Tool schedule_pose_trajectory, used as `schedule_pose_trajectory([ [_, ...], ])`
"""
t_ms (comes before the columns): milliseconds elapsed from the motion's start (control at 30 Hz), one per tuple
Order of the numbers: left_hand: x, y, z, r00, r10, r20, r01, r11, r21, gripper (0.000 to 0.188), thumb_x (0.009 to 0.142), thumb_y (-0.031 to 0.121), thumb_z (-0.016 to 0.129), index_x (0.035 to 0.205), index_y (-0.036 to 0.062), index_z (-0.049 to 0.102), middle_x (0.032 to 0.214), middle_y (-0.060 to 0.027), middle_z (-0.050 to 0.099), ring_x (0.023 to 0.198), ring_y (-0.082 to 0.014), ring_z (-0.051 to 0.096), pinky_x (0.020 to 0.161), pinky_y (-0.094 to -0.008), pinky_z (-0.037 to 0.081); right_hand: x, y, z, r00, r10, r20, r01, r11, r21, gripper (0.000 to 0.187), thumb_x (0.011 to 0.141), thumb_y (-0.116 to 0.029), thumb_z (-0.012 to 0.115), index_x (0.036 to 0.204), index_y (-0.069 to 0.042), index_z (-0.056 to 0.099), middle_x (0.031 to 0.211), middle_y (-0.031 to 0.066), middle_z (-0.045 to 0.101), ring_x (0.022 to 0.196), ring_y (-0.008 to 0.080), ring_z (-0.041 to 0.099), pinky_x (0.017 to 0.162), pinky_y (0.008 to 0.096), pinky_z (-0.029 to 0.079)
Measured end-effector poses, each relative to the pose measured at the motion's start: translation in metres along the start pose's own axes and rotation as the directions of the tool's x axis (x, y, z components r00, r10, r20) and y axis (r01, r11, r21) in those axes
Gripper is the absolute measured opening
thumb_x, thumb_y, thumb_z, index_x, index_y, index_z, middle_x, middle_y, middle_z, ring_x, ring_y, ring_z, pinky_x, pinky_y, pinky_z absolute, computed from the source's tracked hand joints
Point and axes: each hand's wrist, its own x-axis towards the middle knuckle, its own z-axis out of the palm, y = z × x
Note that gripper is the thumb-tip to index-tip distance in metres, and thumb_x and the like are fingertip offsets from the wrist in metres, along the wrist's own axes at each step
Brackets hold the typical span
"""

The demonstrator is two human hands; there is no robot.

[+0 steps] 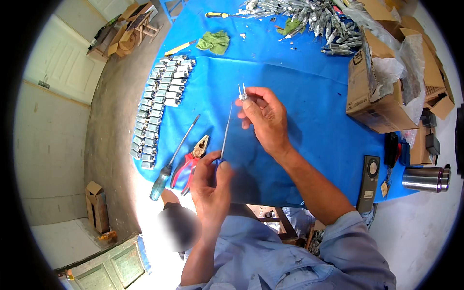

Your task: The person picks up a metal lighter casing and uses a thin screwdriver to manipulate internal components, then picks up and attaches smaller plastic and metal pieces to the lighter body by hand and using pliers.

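Observation:
My left hand [211, 188] is closed round the blue handle of a thin screwdriver [226, 133], its shaft pointing up and away. My right hand [268, 121] pinches a small silvery metal part [243, 96] with two thin prongs standing up. The screwdriver's tip is a little left of that part, apparently apart from it. Beside my left hand lie red-and-blue pliers [197, 152] with their jaws pointing away. Left of them is a second screwdriver [166, 170] with a clear teal handle.
Rows of small metal parts [159, 104] line the blue table's left side. A large pile of similar parts [319, 21] lies far right, near an open cardboard box [382, 96]. A green cloth [213, 42], a steel cup [425, 179] and a person [181, 227] at near left are also there.

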Motion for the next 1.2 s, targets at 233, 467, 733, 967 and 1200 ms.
schedule_pose_trajectory([
  [233,-0.001,0.003,-0.012,1.000,0.001,-0.023,-0.002,0.999,-0.033,0.027,0.101,0.015,0.065,0.124,0.0015,0.062,0.082,-0.0005,0.067,0.068,-0.0024,0.053,0.060,-0.0183,0.039,-0.002,0.001,-0.001,0.985,0.123,0.118,-0.129,0.991,0.044,0.031,0.105,-0.019,0.058,0.129,0.001,0.063,0.102,0.0089,0.071,0.075,0.0082,0.061,0.059,0.0233,0.050],
  [467,0.002,0.011,-0.021,1.000,0.010,-0.012,-0.010,1.000,0.022,0.030,0.100,0.014,0.065,0.125,-0.0017,0.062,0.084,-0.0027,0.068,0.077,-0.0057,0.061,0.069,-0.0203,0.046,-0.005,-0.012,0.003,0.968,0.120,0.222,-0.095,0.988,-0.121,0.027,0.104,-0.015,0.058,0.125,0.001,0.061,0.084,0.0010,0.061,0.068,0.0043,0.051,0.055,0.0232,0.042],
  [733,-0.003,0.012,-0.026,0.999,-0.035,-0.026,0.036,0.999,0.040,0.033,0.099,0.015,0.066,0.126,-0.0026,0.061,0.084,-0.0038,0.068,0.076,-0.0065,0.060,0.070,-0.0207,0.046,-0.014,-0.003,0.014,0.975,-0.151,0.162,0.197,0.926,-0.321,0.015,0.098,-0.009,0.062,0.109,-0.001,0.056,0.075,0.0018,0.056,0.064,0.0060,0.049,0.055,0.0278,0.040],
  [967,-0.010,0.013,-0.034,0.999,0.010,-0.046,-0.004,0.991,0.135,0.031,0.098,0.012,0.066,0.125,-0.0022,0.063,0.087,-0.0042,0.068,0.078,-0.0085,0.062,0.073,-0.0223,0.049,-0.014,-0.007,0.010,0.934,-0.228,0.274,0.337,0.815,-0.471,0.015,0.095,-0.005,0.063,0.104,-0.003,0.051,0.073,0.0099,0.061,0.059,0.0179,0.061,0.052,0.0332,0.044],
  [1200,-0.017,0.010,-0.045,0.997,0.032,-0.064,-0.017,0.976,0.218,0.026,0.090,0.006,0.071,0.116,-0.0001,0.070,0.083,-0.0015,0.066,0.072,-0.0064,0.057,0.065,-0.0231,0.046,-0.018,-0.003,0.012,0.831,-0.393,0.393,0.555,0.624,-0.550,0.027,0.089,-0.004,0.069,0.108,-0.004,0.050,0.083,0.0150,0.067,0.071,0.0359,0.070,0.058,0.0437,0.053],
])
